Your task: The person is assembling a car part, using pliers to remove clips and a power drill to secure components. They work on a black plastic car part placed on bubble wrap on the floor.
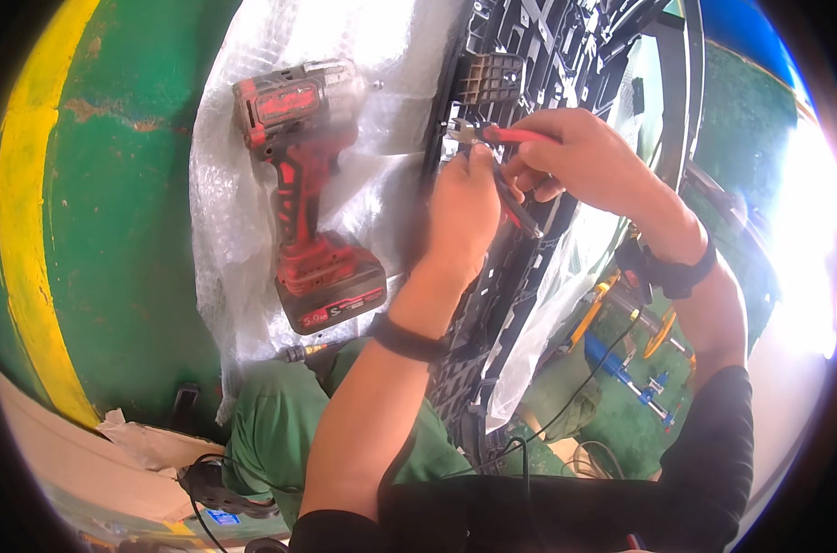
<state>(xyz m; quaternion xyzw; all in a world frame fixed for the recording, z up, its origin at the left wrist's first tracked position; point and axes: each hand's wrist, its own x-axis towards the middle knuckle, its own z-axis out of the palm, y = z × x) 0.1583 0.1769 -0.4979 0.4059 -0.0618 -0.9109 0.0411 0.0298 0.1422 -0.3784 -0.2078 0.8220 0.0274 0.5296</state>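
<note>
My right hand [589, 157] grips a pair of red-handled pliers [522, 135]. One handle runs along the index finger; the other angles down below the hand. The metal jaws point left, at the edge of a long black plastic grille-like part [492, 78]. Just beneath the jaws is my left hand [465, 207], its thumb and fingertips pinched together against the part's edge. Whatever those fingertips hold, if anything, is too small to make out. Both hands work over the upper middle of the part.
A red and black cordless impact wrench [299, 184] lies on clear bubble wrap [229, 249] to the left. A blue and yellow tool [621, 373] rests on the green floor [133, 258] at right. A dark cable [589, 378] crosses near my right side.
</note>
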